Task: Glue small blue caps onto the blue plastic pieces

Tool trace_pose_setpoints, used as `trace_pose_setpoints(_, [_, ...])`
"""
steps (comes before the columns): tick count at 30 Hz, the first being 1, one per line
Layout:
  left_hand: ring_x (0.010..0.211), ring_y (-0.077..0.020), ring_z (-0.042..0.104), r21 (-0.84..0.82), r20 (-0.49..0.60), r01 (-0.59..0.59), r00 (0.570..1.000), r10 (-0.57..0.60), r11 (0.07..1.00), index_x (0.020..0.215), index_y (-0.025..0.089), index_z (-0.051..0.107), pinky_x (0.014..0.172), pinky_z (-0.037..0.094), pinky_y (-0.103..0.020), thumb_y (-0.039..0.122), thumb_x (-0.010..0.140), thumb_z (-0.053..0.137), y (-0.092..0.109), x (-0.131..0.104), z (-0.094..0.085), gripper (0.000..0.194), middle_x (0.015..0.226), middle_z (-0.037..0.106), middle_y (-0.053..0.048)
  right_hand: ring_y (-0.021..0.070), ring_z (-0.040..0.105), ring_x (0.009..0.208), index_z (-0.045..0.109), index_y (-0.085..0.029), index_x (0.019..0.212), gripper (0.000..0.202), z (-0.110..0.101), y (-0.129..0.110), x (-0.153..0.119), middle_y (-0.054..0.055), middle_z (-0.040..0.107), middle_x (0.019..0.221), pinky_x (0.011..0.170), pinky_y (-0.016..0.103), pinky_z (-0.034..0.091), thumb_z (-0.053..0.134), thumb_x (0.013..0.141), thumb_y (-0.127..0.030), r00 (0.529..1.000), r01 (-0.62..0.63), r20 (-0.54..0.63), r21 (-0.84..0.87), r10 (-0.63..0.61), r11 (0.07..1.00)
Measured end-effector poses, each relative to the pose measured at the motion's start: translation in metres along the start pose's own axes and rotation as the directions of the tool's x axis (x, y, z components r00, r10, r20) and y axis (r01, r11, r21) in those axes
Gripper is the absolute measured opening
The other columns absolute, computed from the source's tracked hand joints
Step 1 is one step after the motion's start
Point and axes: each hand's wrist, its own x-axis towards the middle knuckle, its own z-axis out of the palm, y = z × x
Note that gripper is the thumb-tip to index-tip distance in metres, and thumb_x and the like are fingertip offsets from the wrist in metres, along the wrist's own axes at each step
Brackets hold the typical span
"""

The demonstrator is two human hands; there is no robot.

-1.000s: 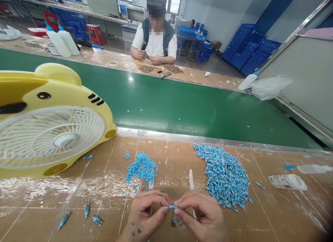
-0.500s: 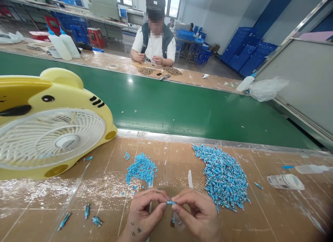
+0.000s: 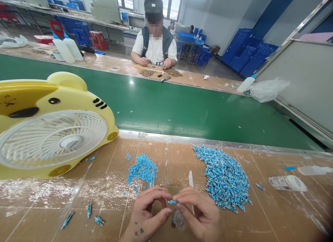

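Observation:
Between thumb and forefinger, my right hand (image 3: 199, 210) pinches a small blue figure-like piece (image 3: 172, 201), its left end sticking out. My left hand (image 3: 151, 210) is just left of that piece, thumb and forefinger parted; the forefinger's tip is close to the piece's end, and I cannot tell if it touches. Under my hands sits a small clear round cup (image 3: 179, 220). Beyond my left hand is a scattered pile of little blue discs (image 3: 143, 168). To the right of my right hand lies a large heap of similar blue pieces (image 3: 226, 177).
A yellow animal-faced fan (image 3: 110, 117) stands at the left. Several loose blue pieces (image 3: 89, 210) lie on the cardboard tabletop (image 3: 104, 186). On the right are a tipped clear tub (image 3: 287, 183) and a squeeze bottle (image 3: 313, 170). Across the green belt (image 3: 182, 110) sits a co-worker (image 3: 155, 44).
My left thumb has come away from the blue piece and dropped lower, leaving it in my right hand. The whole view has shifted slightly. The co-worker's hands have moved.

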Motion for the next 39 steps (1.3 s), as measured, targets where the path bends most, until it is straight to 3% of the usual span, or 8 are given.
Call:
trace_pose_setpoints(4, [0.074, -0.0126, 0.063, 0.061, -0.023, -0.009, 1.000, 0.011, 0.998, 0.094, 0.026, 0.070, 0.070, 0.051, -0.023, 0.014, 0.080, 0.070, -0.001, 0.000, 0.002, 0.018, 0.080, 0.069, 0.000, 0.0150, 0.068, 0.088, 0.065, -0.025, 0.109, 0.037, 0.004, -0.001, 0.001, 0.003, 0.074, 0.097, 0.079, 0.029, 0.056, 0.061, 0.083, 0.001, 0.998, 0.052, 0.022, -0.023, -0.052, 0.998])
trace_pose_setpoints(10, [0.074, -0.0126, 0.064, 0.178, -0.047, -0.052, 0.997, 0.061, 0.983, 0.094, 0.025, 0.067, 0.071, 0.050, -0.024, 0.010, 0.081, 0.066, -0.001, -0.004, 0.001, 0.020, 0.080, 0.070, 0.001, 0.0132, 0.068, 0.082, 0.066, -0.025, 0.105, 0.029, 0.005, 0.001, -0.003, 0.001, 0.074, 0.095, 0.076, 0.025, 0.056, 0.066, 0.083, -0.006, 1.000, 0.021, -0.002, -0.084, -0.021, 0.996])
trace_pose_setpoints(16, [0.072, -0.0140, 0.063, 0.439, -0.115, 0.064, 0.993, -0.015, 0.896, 0.089, 0.022, 0.066, 0.068, 0.049, -0.025, 0.014, 0.085, 0.060, 0.007, -0.022, -0.017, 0.011, 0.076, 0.067, 0.000, 0.0123, 0.068, 0.079, 0.068, -0.024, 0.096, 0.013, -0.015, 0.005, -0.011, 0.000, 0.072, 0.087, 0.072, 0.021, 0.053, 0.064, 0.087, -0.015, 0.996, -0.090, -0.021, -0.183, 0.088, 0.979])
trace_pose_setpoints(20, [0.067, -0.0135, 0.062, 0.668, -0.104, 0.052, 0.994, 0.023, 0.743, 0.095, 0.021, 0.063, 0.063, 0.049, -0.024, 0.014, 0.086, 0.059, 0.017, -0.054, -0.057, 0.013, 0.076, 0.065, 0.000, 0.0122, 0.067, 0.073, 0.068, -0.023, 0.090, 0.007, -0.030, 0.003, -0.013, -0.001, 0.071, 0.082, 0.068, 0.020, 0.052, 0.061, 0.090, -0.021, 0.997, -0.071, 0.012, -0.245, 0.076, 0.967])
trace_pose_setpoints(25, [0.079, -0.0163, 0.068, 0.924, 0.015, -0.061, 0.992, 0.122, 0.377, 0.101, 0.022, 0.062, 0.073, 0.054, -0.026, 0.014, 0.085, 0.060, 0.032, -0.102, -0.123, 0.018, 0.088, 0.070, -0.003, 0.0134, 0.068, 0.074, 0.067, -0.023, 0.091, 0.005, -0.042, 0.011, -0.023, 0.000, 0.071, 0.081, 0.068, 0.021, 0.053, 0.062, 0.089, -0.024, 0.998, -0.009, 0.057, -0.332, 0.030, 0.943])
trace_pose_setpoints(28, [0.082, -0.0168, 0.069, 0.978, 0.048, -0.078, 0.987, 0.155, 0.191, 0.100, 0.022, 0.063, 0.077, 0.054, -0.027, 0.014, 0.086, 0.057, 0.033, -0.124, -0.147, 0.017, 0.090, 0.071, -0.004, 0.0138, 0.069, 0.075, 0.067, -0.023, 0.092, 0.007, -0.044, 0.018, -0.028, 0.000, 0.071, 0.081, 0.070, 0.021, 0.054, 0.062, 0.090, -0.026, 0.998, 0.008, 0.066, -0.364, 0.018, 0.931])
trace_pose_setpoints(32, [0.085, -0.0169, 0.069, 0.995, 0.036, -0.051, 0.984, 0.176, 0.082, 0.102, 0.021, 0.064, 0.079, 0.055, -0.026, 0.015, 0.088, 0.055, 0.025, -0.139, -0.153, 0.018, 0.093, 0.070, -0.005, 0.0137, 0.068, 0.074, 0.067, -0.023, 0.091, 0.009, -0.045, 0.023, -0.028, 0.000, 0.070, 0.081, 0.071, 0.022, 0.054, 0.060, 0.090, -0.028, 0.993, 0.042, 0.116, -0.376, 0.002, 0.926])
trace_pose_setpoints(39, [0.095, -0.0211, 0.069, 0.996, -0.029, 0.023, 0.997, 0.067, 0.082, 0.112, 0.023, 0.062, 0.083, 0.057, -0.031, 0.022, 0.086, 0.058, 0.036, -0.147, -0.148, 0.026, 0.105, 0.070, -0.008, 0.0151, 0.067, 0.073, 0.068, -0.024, 0.092, 0.012, -0.054, 0.027, -0.025, 0.001, 0.070, 0.082, 0.067, 0.024, 0.055, 0.057, 0.092, -0.030, 0.985, 0.011, 0.162, -0.374, 0.053, 0.927])
